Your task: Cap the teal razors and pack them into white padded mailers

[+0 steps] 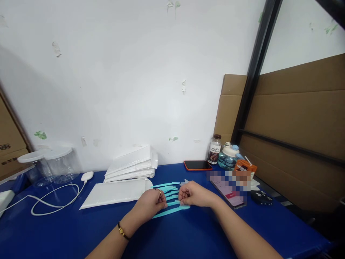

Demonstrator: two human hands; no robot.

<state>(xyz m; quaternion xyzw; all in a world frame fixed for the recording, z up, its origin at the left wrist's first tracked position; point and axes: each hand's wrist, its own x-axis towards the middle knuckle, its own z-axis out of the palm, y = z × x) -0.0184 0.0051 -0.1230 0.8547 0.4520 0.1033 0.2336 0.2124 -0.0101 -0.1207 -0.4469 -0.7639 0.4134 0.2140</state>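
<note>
Several thin turquoise strips [171,197] with slightly widened ends lie roughly side by side on the blue table; their exact kind is too small to tell. My left hand [151,205] is closed in a pinch at the left end of one strip, covering the left parts of others. Opposite it, my right hand [196,194] has its fingers curled, thumb and forefinger pinched at that strip's right end. The nearest strip [169,211] lies just below both hands. Some pale bluish pieces [184,182] show behind my right knuckles.
White padded envelopes [132,163] are stacked at the back, one [115,192] lying in front. Left stand clear jars [63,167] and a white cable [58,187]. Right are an orange-edged phone [198,165], another phone [229,190], a brown-capped bottle [215,149] and a blue-tinted bottle [228,158].
</note>
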